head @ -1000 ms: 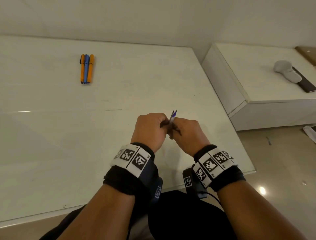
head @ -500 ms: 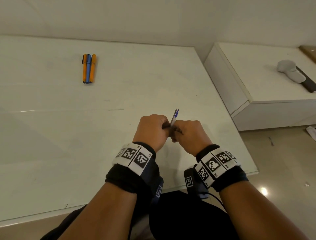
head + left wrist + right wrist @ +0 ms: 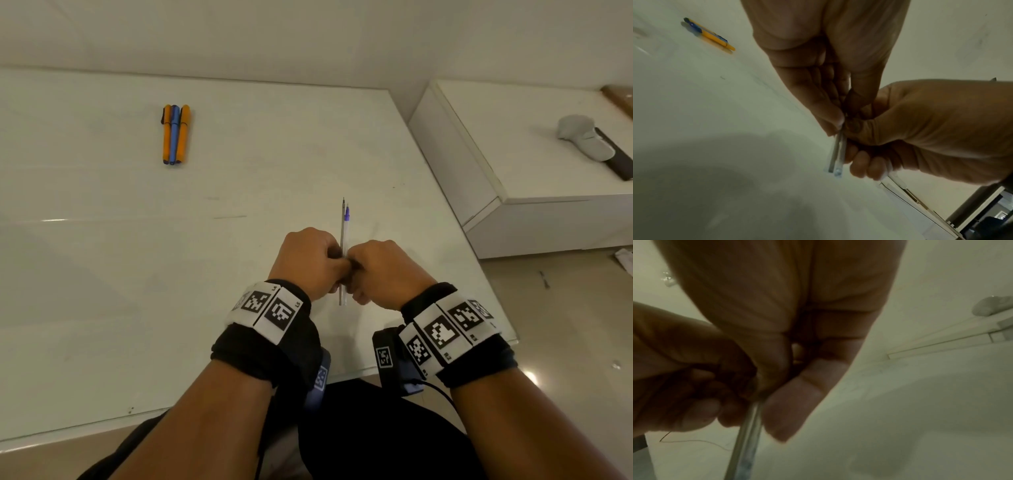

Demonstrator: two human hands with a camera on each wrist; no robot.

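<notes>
Left hand [image 3: 308,260] and right hand [image 3: 380,270] pinched the grey pen [image 3: 342,222] and clear pen [image 3: 347,228] together, tips at 12 o'clock; light, stiff, likely slippery, best gripped mid-barrel.

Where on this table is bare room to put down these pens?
Bare table lies left of the left hand, up to the three markers, and beyond the pens. Right of the right hand the edge is close.

We saw three pens [image 3: 175,134], two orange flanking one blue, side by side, far left on the white table [image 3: 102,274], a grey rounded object [image 3: 582,140] touching a dark flat bar [image 3: 616,157] on the low white cabinet [image 3: 513,164] at right
</notes>
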